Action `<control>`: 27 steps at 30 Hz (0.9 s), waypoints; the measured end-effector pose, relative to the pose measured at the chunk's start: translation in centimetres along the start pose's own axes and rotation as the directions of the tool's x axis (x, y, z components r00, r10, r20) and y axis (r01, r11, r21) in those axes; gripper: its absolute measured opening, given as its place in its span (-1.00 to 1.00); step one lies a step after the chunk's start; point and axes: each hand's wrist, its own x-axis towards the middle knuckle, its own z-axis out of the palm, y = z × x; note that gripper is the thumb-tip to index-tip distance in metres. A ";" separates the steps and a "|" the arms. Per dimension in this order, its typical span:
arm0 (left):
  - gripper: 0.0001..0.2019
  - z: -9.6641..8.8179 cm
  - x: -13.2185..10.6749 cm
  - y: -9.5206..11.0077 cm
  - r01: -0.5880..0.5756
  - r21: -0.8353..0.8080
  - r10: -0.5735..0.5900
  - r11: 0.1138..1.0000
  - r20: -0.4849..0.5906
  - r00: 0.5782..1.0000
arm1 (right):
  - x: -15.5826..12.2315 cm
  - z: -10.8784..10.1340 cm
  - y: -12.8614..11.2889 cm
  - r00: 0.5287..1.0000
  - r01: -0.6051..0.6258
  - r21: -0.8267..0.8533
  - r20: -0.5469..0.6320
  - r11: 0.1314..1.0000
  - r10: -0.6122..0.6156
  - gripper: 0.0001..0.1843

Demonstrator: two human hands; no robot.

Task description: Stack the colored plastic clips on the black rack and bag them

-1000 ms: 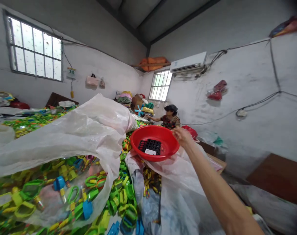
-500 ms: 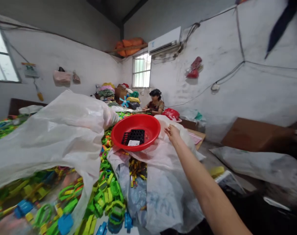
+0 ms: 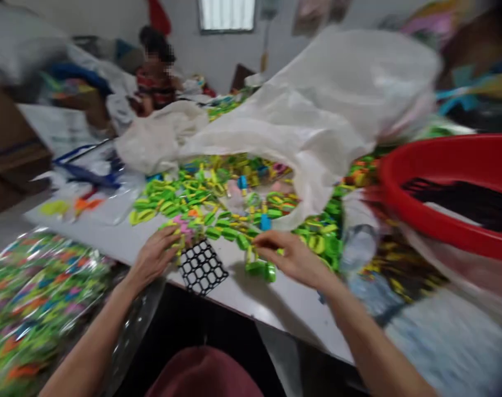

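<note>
My left hand (image 3: 156, 255) is at the upper left edge of a black grid tray (image 3: 203, 267), its bent fingers against the rim. Small pink and yellow pieces (image 3: 185, 228) crowd the tray's far edge. To the right, my right hand (image 3: 290, 255) has its fingers pinched on a green plastic toy piece (image 3: 255, 267), just over the white table (image 3: 271, 309). Loose green and yellow toy pieces (image 3: 172, 196) lie heaped beyond both hands. Blur hides the exact fingertip contact.
A big white sack (image 3: 317, 105) spills toy pieces onto the table. On the right sits a red basin (image 3: 449, 231) with black trays inside. A clear bag of colourful pieces (image 3: 44, 309) stands at lower left. Another person (image 3: 155, 77) sits at the far left.
The view has swung left and down to the table. Earlier my right hand was reaching beside the red basin; now both hands are at the table, by the grid tray and green pieces.
</note>
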 end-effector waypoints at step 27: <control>-0.76 1.3 0.1 -2.5 -0.187 0.039 0.191 0.982 -0.120 0.974 | 13.7 8.3 4.7 0.956 -0.246 -0.710 -0.067 0.660 0.285 -0.71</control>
